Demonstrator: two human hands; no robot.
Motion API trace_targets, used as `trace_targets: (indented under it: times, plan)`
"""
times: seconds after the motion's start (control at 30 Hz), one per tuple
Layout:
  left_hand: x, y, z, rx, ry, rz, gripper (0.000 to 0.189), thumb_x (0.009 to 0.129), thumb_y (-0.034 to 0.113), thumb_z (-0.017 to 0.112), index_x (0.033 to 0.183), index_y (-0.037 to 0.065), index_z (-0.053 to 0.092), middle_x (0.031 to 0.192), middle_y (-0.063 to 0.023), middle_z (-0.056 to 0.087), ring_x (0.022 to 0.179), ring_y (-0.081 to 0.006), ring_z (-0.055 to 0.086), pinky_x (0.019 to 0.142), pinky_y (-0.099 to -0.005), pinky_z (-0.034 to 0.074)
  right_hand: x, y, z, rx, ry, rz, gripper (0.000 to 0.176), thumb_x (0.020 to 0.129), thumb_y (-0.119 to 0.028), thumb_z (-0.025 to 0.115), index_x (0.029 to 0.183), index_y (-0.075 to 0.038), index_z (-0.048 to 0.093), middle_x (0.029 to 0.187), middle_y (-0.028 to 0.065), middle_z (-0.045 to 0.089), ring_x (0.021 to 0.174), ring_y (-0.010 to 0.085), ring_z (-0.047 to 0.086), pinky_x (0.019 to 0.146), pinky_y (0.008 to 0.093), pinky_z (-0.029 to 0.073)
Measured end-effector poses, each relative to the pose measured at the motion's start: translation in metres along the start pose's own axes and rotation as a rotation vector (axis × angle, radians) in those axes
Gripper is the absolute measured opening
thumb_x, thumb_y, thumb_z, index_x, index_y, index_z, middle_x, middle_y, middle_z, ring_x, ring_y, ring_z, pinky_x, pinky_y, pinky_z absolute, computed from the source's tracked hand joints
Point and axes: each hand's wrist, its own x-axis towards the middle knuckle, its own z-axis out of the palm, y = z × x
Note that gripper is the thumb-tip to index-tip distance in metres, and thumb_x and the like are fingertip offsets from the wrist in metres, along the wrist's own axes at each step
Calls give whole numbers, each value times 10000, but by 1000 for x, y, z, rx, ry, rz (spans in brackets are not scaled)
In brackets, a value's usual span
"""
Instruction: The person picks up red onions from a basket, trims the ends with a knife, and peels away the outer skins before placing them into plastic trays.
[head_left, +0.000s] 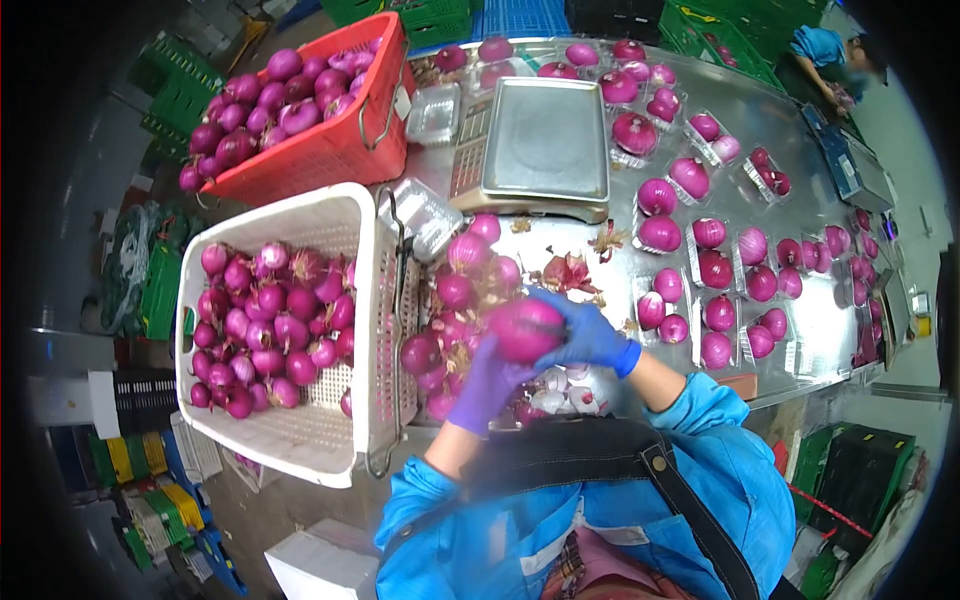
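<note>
A large red onion (527,330) is held between my two gloved hands, low over the near edge of the metal table. My left hand (490,382), in a purple glove, grips it from the left and below. From the right, my right hand (592,335) in a blue glove closes round it. Just left of the hands lies a heap of red onions (455,290) with dry skins among them. Loose peelings (568,275) are scattered beyond the hands, and pale skins (565,398) lie beneath them.
At left stand a white crate (370,330) and a red crate (375,150), both holding onions. A weighing scale (547,140) sits beyond my hands, with clear plastic trays (432,115) near it. Packed onions (715,270) spread rightward. A co-worker (825,60) is at far right.
</note>
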Motion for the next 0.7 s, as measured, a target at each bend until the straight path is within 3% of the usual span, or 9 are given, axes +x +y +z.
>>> trace_targets:
  times: [0.07, 0.13, 0.27, 0.33, 0.43, 0.5, 0.6, 0.67, 0.7]
  plan:
    - [27, 10, 5, 79, -149, -55, 647, 877, 407, 508, 1352, 39, 269, 1314, -195, 396, 1186, -321, 451, 992, -456, 393, 25, 27, -24, 259, 154, 53, 906, 581, -264, 835, 1325, -32, 373, 1238, 136, 507, 1140, 213, 492, 990, 365, 386]
    - [51, 12, 12, 180, -75, -34, 650, 876, 397, 510, 1362, 51, 252, 1300, -200, 408, 1171, -320, 466, 968, -443, 407, 47, 46, -62, 728, 172, 374, 710, 673, -319, 770, 1242, -34, 454, 1025, 116, 594, 815, 122, 603, 688, 264, 515]
    - [65, 14, 34, 417, -107, 160, 560, 846, 320, 549, 1310, 72, 356, 1277, -185, 431, 1169, -301, 468, 963, -411, 402, 112, 62, -108, 844, 438, 450, 574, 727, -447, 700, 1122, -64, 534, 847, 45, 590, 569, 91, 508, 490, 219, 419]
    - [66, 1, 12, 706, -198, 157, 521, 832, 274, 572, 1282, 79, 396, 1295, -165, 421, 1172, -286, 465, 962, -419, 404, 145, 79, -126, 766, 465, 393, 619, 706, -489, 698, 1116, -55, 536, 852, 48, 590, 556, 105, 484, 495, 233, 402]
    - [61, -17, -23, 640, -196, 56, 484, 837, 217, 574, 1273, 81, 414, 1275, -149, 448, 1162, -274, 470, 962, -413, 408, 179, 108, -146, 488, 489, 463, 737, 662, -587, 680, 1120, -25, 543, 852, 84, 608, 578, 132, 509, 489, 264, 408]
    - [52, -17, -29, 167, -1, -93, 406, 851, 173, 564, 1227, 59, 463, 1234, -142, 487, 1126, -269, 499, 959, -385, 419, 184, 111, -161, 393, 452, 498, 711, 679, -589, 665, 1103, -29, 557, 839, 74, 617, 600, 124, 534, 474, 238, 404]
    - [45, -14, -36, 202, 56, -50, 376, 873, 147, 535, 1223, 34, 458, 1194, -133, 518, 1078, -266, 534, 939, -366, 438, 176, 89, -164, 155, 396, 604, 709, 733, -600, 602, 1140, -21, 560, 887, 81, 631, 668, 134, 576, 452, 241, 430]
    - [41, -12, -34, 206, 67, -39, 374, 876, 149, 535, 1220, 27, 457, 1179, -127, 528, 1057, -261, 548, 931, -359, 444, 162, 92, -167, -13, 548, 462, 760, 731, -602, 602, 1198, -8, 524, 985, 135, 612, 683, 187, 610, 478, 273, 470]
    - [40, -11, -32, 219, 71, -21, 372, 878, 151, 535, 1217, 19, 456, 1165, -122, 538, 1036, -257, 562, 923, -353, 450, 155, 87, -175, -22, 425, 512, 738, 760, -567, 593, 1255, -32, 482, 1066, 133, 597, 761, 186, 616, 502, 270, 483]
